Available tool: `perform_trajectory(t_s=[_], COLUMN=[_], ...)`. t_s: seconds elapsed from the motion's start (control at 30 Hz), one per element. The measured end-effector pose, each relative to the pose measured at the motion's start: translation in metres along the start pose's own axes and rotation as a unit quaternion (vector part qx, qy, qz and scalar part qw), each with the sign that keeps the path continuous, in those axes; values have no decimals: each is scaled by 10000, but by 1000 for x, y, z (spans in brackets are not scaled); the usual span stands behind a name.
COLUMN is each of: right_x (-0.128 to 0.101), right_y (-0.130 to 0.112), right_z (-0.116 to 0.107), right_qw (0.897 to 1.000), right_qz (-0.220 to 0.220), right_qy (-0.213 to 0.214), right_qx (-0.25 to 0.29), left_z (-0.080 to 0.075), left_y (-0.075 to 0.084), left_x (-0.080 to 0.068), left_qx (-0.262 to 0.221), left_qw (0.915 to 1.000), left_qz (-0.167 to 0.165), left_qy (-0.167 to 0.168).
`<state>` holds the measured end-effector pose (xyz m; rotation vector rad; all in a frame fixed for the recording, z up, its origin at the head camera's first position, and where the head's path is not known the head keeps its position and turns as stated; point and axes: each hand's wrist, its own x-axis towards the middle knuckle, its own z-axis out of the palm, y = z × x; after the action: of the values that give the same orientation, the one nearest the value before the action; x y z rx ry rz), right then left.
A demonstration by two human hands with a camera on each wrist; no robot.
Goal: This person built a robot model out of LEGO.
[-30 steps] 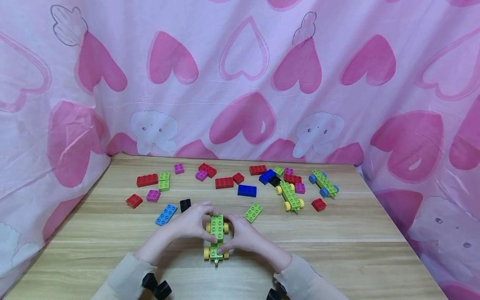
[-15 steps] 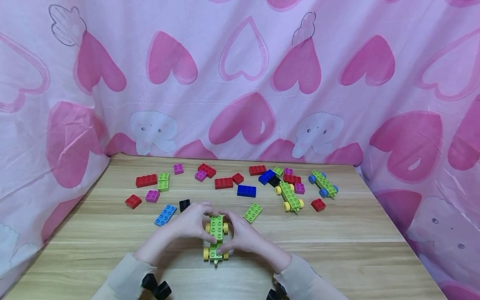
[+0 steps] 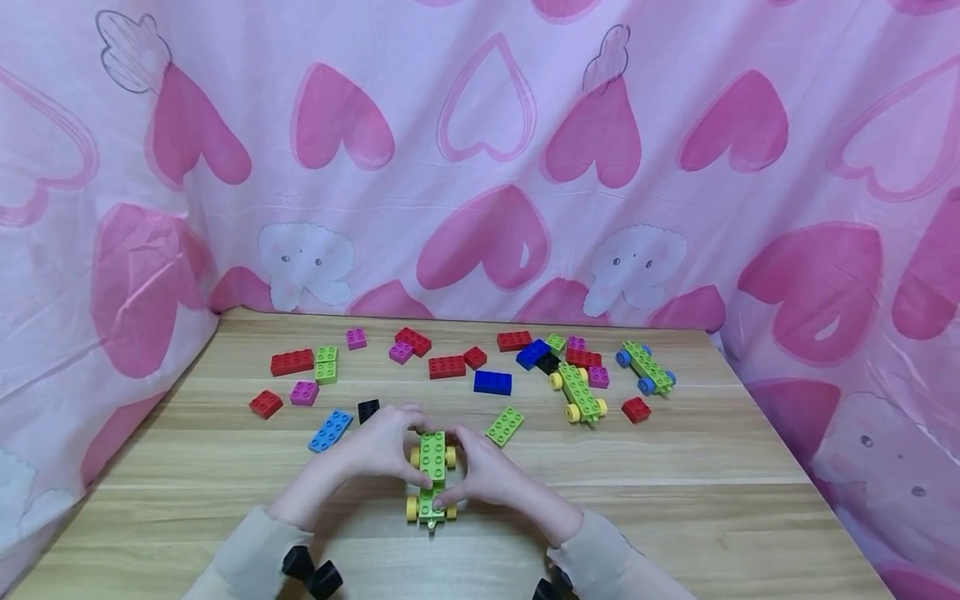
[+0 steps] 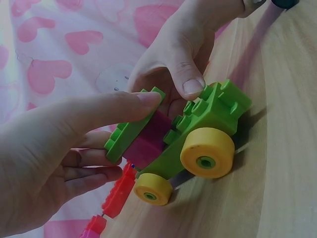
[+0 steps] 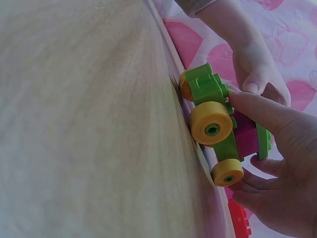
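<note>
A toy car (image 3: pixel 426 515) with a lime-green base and yellow wheels stands on the table between both hands. A magenta brick (image 4: pixel 147 144) sits on its base, and a thin green studded brick (image 4: pixel 130 130) lies over that. My left hand (image 3: pixel 384 447) grips this top brick, thumb on one edge and fingertips at the far end. From the other side, my right hand (image 3: pixel 486 468) holds the car, its thumb on the base's studs beside the magenta brick. The right fingers curl round the far end, as the right wrist view shows, partly hidden by the car (image 5: pixel 225 148).
Beyond the hands lie a light-blue brick (image 3: pixel 331 431), a black brick (image 3: pixel 367 411) and a green brick (image 3: pixel 505 426). Another yellow-wheeled car (image 3: pixel 577 392) and a blue-wheeled car (image 3: pixel 647 368) stand at the right. Several red, magenta and blue bricks are scattered toward the pink curtain (image 3: pixel 480 167).
</note>
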<state>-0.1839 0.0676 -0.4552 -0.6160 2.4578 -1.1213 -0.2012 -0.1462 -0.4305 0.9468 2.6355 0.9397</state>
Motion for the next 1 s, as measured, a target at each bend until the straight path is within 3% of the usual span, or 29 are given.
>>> perform_trajectory(t_s=[0.2, 0.5, 1.0], right_x=[0, 1, -1], right_y=[0, 1, -1], right_z=[1, 1, -1], right_qw=[10000, 9999, 9999], right_qz=[-24, 2, -93], right_qy=[46, 59, 79], right_qx=[-72, -88, 49], left_z=[3, 5, 4], left_y=[-1, -2, 2], left_x=[-7, -15, -11], left_qx=[279, 438, 172], left_qw=[9991, 9970, 9986], left_qz=[201, 187, -198], left_qy=[264, 611, 469])
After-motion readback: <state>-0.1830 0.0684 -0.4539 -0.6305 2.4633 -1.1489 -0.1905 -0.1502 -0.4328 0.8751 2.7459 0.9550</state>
